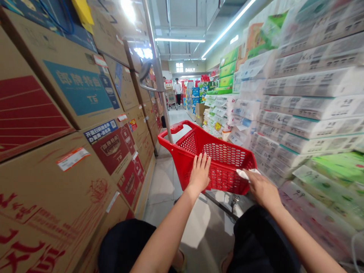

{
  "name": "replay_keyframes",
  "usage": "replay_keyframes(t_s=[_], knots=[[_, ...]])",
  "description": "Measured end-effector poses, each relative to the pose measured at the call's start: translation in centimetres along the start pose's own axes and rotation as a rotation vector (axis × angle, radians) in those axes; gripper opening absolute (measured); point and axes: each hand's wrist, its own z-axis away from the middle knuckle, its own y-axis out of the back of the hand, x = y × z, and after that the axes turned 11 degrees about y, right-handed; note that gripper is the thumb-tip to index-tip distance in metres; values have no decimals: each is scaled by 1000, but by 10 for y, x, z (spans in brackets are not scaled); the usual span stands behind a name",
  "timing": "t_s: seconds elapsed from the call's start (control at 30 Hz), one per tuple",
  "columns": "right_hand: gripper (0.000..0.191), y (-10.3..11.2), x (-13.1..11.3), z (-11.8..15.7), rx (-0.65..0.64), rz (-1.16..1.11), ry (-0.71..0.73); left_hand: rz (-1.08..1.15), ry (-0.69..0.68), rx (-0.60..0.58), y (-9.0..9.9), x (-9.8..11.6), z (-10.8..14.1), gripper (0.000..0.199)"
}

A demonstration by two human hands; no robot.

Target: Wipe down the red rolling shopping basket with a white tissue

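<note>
A red plastic shopping cart [224, 153] with perforated basket walls stands in front of me, its metal pole and handle rising on the left. My left hand [200, 172] lies flat against the basket's near side, fingers stretched out and reaching to the rim. Under my right hand [263, 188], at the basket's right corner, is a white tissue or cloth [246, 174]. The fingers of that hand are closed on it, and it touches the rim. No goods show in the visible part of the basket.
Stacked cardboard cartons [71, 189] wall the left side. Piled packs of tissue paper [309, 102] line the right, close to the cart. Down the tiled aisle [182, 114] stands a person [178, 91] near another cart [171, 99]. My knees frame the floor below.
</note>
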Motion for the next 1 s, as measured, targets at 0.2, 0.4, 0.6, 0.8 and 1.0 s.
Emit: replay_keyframes(t_s=[0.2,0.4,0.6,0.8,1.0], knots=[[51,11,-27,10,-15,-26,-26,7,164,-64,-5,27,-3,99],[61,20,-64,8,4,-88,77,77,144,-89,-4,29,12,105],[52,4,-9,6,-64,-275,168,119,32,-48,1,-16,27,92],[46,-28,34,-19,-38,-321,147,150,19,-44,-1,-26,28,93],[46,-31,9,-11,5,-306,174,138,15,-52,-3,-42,27,107]])
